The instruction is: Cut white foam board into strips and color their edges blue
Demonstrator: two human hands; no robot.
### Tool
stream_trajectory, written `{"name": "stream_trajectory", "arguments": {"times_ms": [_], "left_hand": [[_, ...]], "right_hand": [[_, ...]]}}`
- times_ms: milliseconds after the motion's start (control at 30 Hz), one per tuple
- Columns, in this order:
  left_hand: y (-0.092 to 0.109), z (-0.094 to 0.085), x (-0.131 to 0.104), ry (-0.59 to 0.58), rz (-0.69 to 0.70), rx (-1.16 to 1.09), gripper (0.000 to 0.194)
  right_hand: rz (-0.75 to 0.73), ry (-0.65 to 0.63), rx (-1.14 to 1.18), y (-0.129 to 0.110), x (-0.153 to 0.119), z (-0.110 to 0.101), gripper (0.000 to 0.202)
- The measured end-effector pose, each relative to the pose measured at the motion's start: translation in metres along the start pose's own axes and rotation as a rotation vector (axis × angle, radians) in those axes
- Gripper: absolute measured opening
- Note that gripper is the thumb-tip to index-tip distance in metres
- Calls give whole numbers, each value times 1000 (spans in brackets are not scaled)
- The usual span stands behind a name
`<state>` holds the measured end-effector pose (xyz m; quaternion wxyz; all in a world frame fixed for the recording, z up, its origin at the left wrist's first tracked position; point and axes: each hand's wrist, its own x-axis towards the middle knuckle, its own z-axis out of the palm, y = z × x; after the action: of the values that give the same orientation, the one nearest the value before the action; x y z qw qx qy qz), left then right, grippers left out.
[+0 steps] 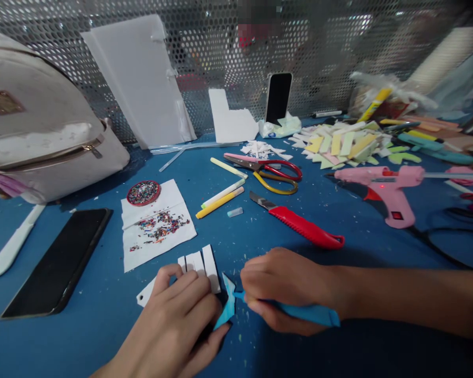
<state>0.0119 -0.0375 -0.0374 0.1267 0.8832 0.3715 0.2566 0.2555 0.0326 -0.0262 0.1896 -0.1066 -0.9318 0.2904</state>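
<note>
My left hand [185, 310] is closed at the bottom centre, its thumb and fingers on a small piece coloured light blue [229, 299]. White cut strips [210, 268] stick out beyond its fingers, and a white piece with a small hole [145, 295] shows at its left. My right hand [286, 289] is wrapped round a blue marker [309, 314], whose tip meets the right edge of the light blue piece. Above my right hand lies a red-handled cutter [305, 226] with its blade out.
A pink glue gun [392, 189] and its cable lie right. Red-handled scissors [279, 169], several markers [220, 202] and a paper with beads [157, 257] lie ahead. At left are a black phone [59, 262], a white knife [13, 244] and a backpack [43, 131].
</note>
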Motion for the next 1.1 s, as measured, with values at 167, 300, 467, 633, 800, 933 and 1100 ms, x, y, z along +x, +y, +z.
{"name": "stream_trajectory", "arguments": {"times_ms": [167,300,467,633,800,933,1100], "left_hand": [[-1,0,1,11,10,6,20],[0,-2,-1,1,4,-1,18],[0,-1,-4,-15,-2,-2,17],[-1,0,-4,-24,-4,-1,18],[0,-2,-1,-6,-1,10,20],[0,-2,0,-18,-7,14,19],[-1,-1,-2,-17,-2,8,19]], "right_hand": [[-19,-4,-16,0,-1,0,9],[14,28,-23,-1,0,-1,10],[10,3,-13,0,1,-2,9],[6,-8,-4,0,1,-2,10],[42,14,-11,0,1,-2,9],[70,16,-20,1,1,-2,9],[56,12,-26,0,1,-2,10]]}}
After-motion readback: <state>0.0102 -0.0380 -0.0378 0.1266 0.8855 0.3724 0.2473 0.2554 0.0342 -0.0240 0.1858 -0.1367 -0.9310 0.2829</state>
